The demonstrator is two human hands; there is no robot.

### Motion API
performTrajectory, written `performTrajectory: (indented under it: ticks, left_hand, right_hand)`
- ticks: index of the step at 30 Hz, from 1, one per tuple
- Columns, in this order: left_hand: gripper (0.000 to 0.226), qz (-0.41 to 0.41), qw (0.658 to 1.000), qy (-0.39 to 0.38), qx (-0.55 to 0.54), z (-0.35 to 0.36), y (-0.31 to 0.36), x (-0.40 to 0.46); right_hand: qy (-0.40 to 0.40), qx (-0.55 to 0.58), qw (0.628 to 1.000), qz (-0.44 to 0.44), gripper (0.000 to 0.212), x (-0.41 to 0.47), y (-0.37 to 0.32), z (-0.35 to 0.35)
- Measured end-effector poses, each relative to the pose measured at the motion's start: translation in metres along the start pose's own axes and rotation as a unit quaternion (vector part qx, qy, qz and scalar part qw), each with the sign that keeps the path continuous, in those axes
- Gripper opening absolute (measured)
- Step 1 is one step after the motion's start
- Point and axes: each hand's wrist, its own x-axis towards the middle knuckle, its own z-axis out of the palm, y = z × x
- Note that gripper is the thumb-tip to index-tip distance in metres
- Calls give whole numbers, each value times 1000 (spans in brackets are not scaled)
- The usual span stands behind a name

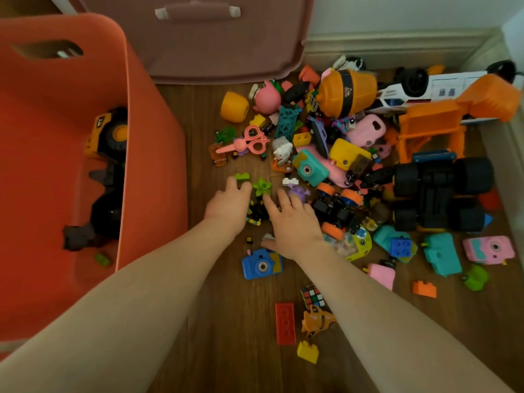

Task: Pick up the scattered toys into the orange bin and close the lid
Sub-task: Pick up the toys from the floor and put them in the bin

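Both hands reach over wood floor (226, 321). Left hand (226, 205) fingertips at green brick (242, 176); right hand (295, 222) spread, fingertips near green flower piece (261, 187). Orange bin (56, 165) at left holds yellow truck (109, 134). Blue toy camera (262, 263) beside right wrist.

Free floor (215, 321): I see a bare wooden strip between the orange bin (153, 154) and the toy heap, running toward the lid (226, 52) leaning at the far edge. Obstacles: the heap fills the floor's far right corner, with the black monster truck (442, 194) and orange cement mixer (347, 92) standing tallest. Nearer, the blue camera (262, 263), red brick (285, 323) and yellow brick (307, 352) dot the passage. The bin's mouth is open, a yellow truck (109, 137) inside.
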Motion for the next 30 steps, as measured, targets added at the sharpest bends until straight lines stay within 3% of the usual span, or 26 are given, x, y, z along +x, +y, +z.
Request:
performTrajectory:
  ticks: [2,6,9,12,15,17,19,21,26,30]
  left_hand:
    - [49,-21,1000,16,7,-4,0,-2]
    - [47,-24,999,22,13,-6,2,-6]
    - [51,-19,999,35,10,-3,1,-13]
    - [56,-53,996,54,-42,1,0,-17]
    - [49,-98,983,81,-129,6,-7,-19]
    - [44,-105,982,85,-131,9,-12,-24]
    - [59,-108,988,42,-104,12,-16,-29]
    - [72,-102,992,-4,-73,17,-19,-32]
    - [76,-73,996,-22,-55,28,-22,-26]
    - [78,-66,995,-40,-68,37,-25,-19]
  right_hand:
    - [24,-20,1000,3,82,2,-2,2]
    - [72,-1,997,35,35,-3,-3,12]
    - [62,25,996,64,29,-11,-2,20]
    - [58,99,990,87,29,-16,4,17]
    - [112,219,959,142,29,-22,9,3]
    - [128,249,950,140,28,-24,8,-6]
    - [112,230,961,107,33,-24,4,-13]
    - [82,188,976,72,50,-19,-2,-20]
    - [-7,75,995,61,86,3,-11,-23]
    - [11,13,997,71,83,12,-7,-20]
